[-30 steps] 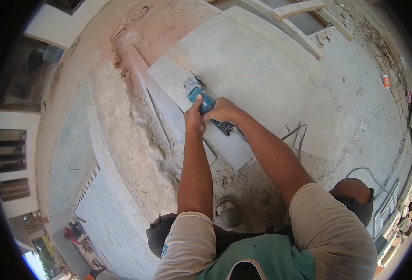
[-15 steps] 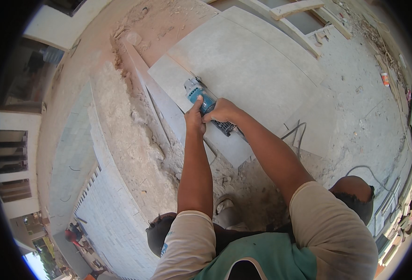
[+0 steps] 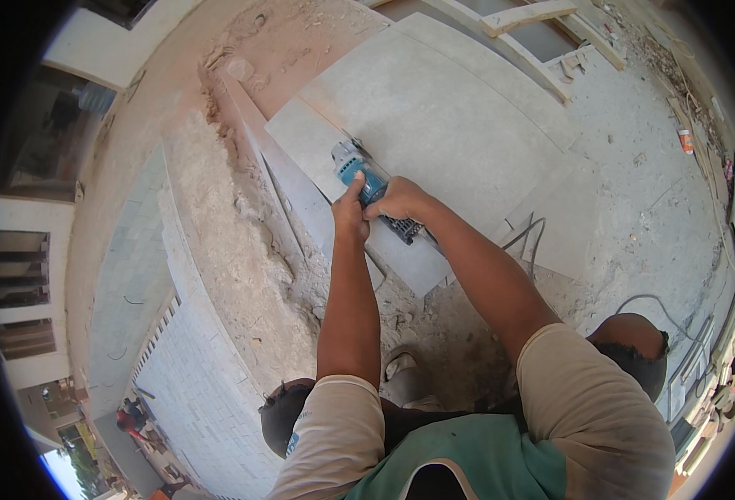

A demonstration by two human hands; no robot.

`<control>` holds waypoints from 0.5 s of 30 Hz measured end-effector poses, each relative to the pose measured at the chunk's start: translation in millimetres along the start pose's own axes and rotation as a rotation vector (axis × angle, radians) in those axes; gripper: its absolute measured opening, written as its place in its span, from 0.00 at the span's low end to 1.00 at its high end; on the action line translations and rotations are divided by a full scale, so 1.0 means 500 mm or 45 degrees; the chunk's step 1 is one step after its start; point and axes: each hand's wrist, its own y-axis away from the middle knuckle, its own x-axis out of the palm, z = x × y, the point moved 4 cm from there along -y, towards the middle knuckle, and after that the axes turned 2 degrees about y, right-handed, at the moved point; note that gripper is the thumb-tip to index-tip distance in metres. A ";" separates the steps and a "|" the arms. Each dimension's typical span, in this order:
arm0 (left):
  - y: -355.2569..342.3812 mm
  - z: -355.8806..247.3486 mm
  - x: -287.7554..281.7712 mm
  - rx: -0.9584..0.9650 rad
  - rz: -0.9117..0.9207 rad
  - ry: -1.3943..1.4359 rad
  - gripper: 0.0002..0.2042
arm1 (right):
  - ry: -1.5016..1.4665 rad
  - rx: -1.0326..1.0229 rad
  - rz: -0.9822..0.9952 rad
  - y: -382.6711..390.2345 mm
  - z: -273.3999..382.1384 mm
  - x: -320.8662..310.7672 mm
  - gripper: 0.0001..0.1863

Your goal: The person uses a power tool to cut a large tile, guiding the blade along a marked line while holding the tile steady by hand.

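As pale walls with dark window openings (image 3: 19, 268) stand at nine o'clock, counted from the middle of the view, a small distant figure in red (image 3: 134, 422) appears at eight, beside a stretch of bluish-gray paving (image 3: 201, 379). Between nine and ten o'clock runs a ridge of broken concrete (image 3: 226, 208), with the person's left knee (image 3: 286, 421) at seven. Close to center, the left hand (image 3: 349, 210) wraps the seven o'clock side of a blue power tool (image 3: 363, 177), its thumb laid along the casing; the other fingers are mostly hidden, so whether they are spread or pressed together cannot be told. The tool sits just above the middle of the view, over the near-left part of a broad gray slab (image 3: 459, 108), its metal head toward eleven o'clock and its dark ribbed rear toward five. On the tool's four o'clock side, the right hand (image 3: 399, 198) closes over the casing, its fingers bent round the body, most of their tips out of sight. A light-colored shoe (image 3: 398, 362) shows between five and six o'clock. Lengths of timber (image 3: 530, 17) lie at one, while a dark cable (image 3: 538, 242) loops at three, the right knee (image 3: 632, 337) juts in at four and a small orange-and-white container (image 3: 686, 142) lies at two
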 end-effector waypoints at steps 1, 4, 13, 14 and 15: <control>0.001 0.000 0.000 0.002 -0.004 -0.003 0.20 | -0.004 0.001 0.000 0.001 -0.001 0.000 0.28; 0.004 0.002 0.001 -0.008 -0.005 -0.006 0.20 | -0.014 0.005 -0.003 0.004 -0.001 0.000 0.29; 0.018 0.005 0.006 0.064 -0.044 0.076 0.24 | -0.001 0.011 -0.013 0.013 -0.007 0.000 0.29; 0.019 0.006 0.005 0.068 -0.041 0.078 0.24 | 0.001 0.014 -0.012 0.014 -0.007 0.000 0.29; 0.020 0.006 0.005 0.072 -0.037 0.079 0.24 | 0.003 0.016 -0.012 0.015 -0.007 0.000 0.29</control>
